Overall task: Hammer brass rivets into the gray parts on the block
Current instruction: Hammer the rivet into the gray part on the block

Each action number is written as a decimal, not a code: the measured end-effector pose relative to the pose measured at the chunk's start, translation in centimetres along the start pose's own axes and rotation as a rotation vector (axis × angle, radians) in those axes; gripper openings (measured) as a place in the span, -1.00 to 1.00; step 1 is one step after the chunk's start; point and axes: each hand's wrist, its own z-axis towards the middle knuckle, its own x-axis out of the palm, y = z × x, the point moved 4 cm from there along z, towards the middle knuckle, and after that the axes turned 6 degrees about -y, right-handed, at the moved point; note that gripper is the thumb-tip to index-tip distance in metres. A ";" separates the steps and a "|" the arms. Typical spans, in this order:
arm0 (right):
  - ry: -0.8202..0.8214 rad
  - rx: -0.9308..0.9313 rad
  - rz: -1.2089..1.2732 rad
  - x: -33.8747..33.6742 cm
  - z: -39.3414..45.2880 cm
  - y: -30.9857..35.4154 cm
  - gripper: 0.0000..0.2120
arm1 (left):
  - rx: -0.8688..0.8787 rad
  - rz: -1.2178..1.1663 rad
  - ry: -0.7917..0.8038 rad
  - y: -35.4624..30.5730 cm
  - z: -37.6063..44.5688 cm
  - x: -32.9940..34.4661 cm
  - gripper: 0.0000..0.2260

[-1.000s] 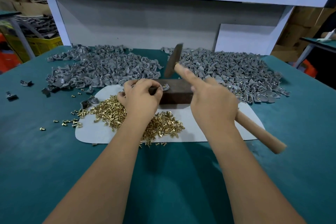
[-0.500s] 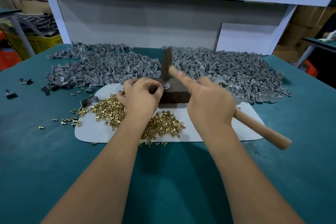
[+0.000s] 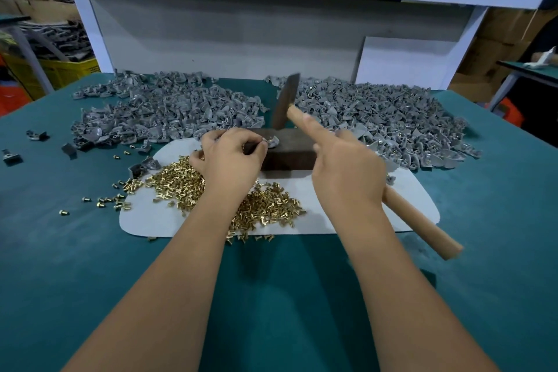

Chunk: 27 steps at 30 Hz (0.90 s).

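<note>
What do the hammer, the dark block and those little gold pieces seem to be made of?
The hammer has a pale, matte handle, likely wood, and a dull dark head, probably steel. The block is dark brown; whether wood or rusted metal is unclear. The rivets shine yellow like polished brass.

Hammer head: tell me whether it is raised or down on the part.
Raised. The hammer head stands above the dark block, clear of the gray part that the left hand steadies there.
</note>
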 end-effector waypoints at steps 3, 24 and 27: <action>-0.067 0.100 0.033 -0.3 0.2 -1.7 -0.32 | -0.027 -0.005 0.060 -0.3 0.3 -0.1 -0.89; 0.243 0.320 -0.148 3.1 0.2 -5.5 -0.76 | -0.121 -0.291 0.146 -1.3 -0.5 -1.0 -0.86; 0.265 0.277 -0.166 3.2 0.0 -5.3 -0.78 | -0.114 -0.272 0.136 -1.1 -0.4 -0.9 -0.87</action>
